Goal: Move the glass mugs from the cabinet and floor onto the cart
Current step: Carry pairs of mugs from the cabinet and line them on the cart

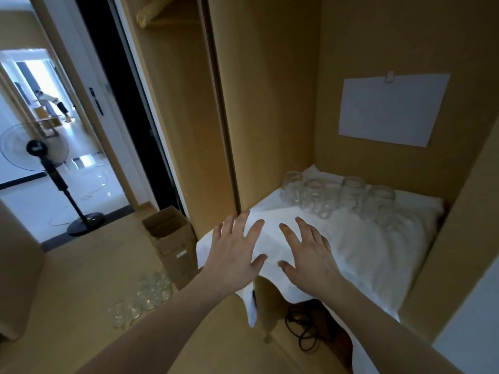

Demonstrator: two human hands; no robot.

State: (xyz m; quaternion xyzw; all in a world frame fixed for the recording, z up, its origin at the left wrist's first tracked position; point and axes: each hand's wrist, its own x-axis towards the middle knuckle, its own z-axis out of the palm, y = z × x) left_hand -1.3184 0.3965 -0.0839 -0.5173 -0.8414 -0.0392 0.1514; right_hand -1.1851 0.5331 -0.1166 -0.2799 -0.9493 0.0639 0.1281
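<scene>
Head view: left hand (234,255) and right hand (310,255) reach forward side by side, fingers spread, holding nothing, over a white cloth (359,238). Beyond the right hand, cabinet mugs (334,195) wait; floor mugs (143,298) cluster below-left. No cart visible; seemingly nothing moved yet.

We note a standing fan (35,152) by the doorway, an open cardboard box (172,244) on the floor, blank paper (391,109) pinned up, black cables (305,327) below the shelf.
</scene>
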